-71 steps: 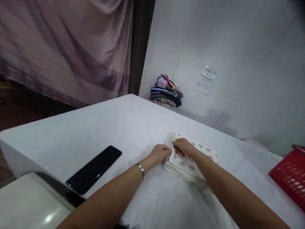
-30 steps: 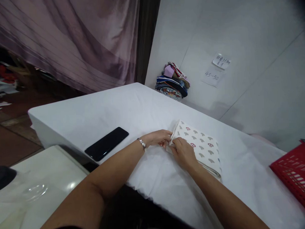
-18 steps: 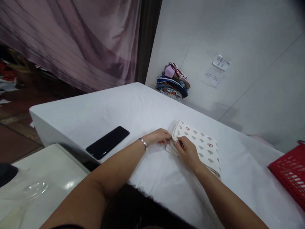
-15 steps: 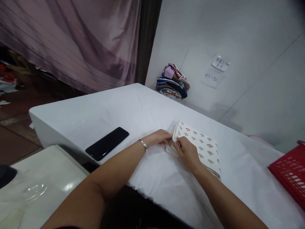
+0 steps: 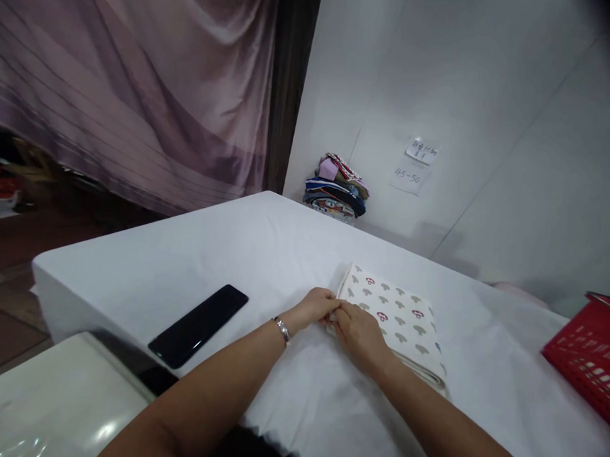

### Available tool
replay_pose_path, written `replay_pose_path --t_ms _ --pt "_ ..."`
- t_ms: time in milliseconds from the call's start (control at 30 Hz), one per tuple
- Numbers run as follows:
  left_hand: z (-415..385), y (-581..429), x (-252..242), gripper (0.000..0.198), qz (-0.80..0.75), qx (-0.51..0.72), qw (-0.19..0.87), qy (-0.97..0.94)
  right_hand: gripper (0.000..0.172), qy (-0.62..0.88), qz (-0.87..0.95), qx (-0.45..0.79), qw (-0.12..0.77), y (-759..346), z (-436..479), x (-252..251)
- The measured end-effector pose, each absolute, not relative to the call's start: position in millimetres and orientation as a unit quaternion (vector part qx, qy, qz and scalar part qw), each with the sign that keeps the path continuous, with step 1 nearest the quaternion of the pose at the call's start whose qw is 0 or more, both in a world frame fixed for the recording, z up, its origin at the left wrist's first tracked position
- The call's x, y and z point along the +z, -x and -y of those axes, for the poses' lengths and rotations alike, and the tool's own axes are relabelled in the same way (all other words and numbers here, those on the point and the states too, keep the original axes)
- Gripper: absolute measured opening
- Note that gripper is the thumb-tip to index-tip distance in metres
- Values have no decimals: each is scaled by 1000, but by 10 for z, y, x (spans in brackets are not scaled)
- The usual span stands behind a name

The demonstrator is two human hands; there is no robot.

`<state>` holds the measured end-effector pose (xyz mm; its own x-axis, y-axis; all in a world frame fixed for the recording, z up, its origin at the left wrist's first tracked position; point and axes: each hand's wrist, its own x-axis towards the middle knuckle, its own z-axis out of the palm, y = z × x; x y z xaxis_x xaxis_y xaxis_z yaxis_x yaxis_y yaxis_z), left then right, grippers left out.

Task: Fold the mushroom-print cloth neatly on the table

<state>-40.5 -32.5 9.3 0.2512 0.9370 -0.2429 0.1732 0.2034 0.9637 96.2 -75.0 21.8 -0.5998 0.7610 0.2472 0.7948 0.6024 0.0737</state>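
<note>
A folded white cloth printed with grey mushroom shapes and a few red ones lies on the white-covered table. At its near left corner my left hand, with a bracelet at the wrist, has its fingers closed on the cloth's edge. My right hand meets it there, fingers curled over the same corner and touching the left fingertips. The exact grip under the fingers is hidden.
A black phone lies left of my arms. Folded clothes are stacked by the wall. A red basket stands at the right edge. Paper notes hang on the wall, and a pale glossy surface is at lower left.
The cloth's left edge, held raised before, now lies flatter. My hands have drawn together at its corner. The whole view has shifted, so things sit lower in the picture.
</note>
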Motion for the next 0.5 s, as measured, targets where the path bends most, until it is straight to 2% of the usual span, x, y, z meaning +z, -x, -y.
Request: replay_pose_path --t_ms 233,400,500 --pt "279 374 -82 25 -504 354 517 -595 21 424 882 64 194 -1166 620 384" --pt "285 378 -90 28 -519 339 466 -632 24 461 842 67 274 -1320 -17 394" --pt "306 381 -62 27 -536 330 398 -668 33 505 823 54 254 -1334 -406 310"
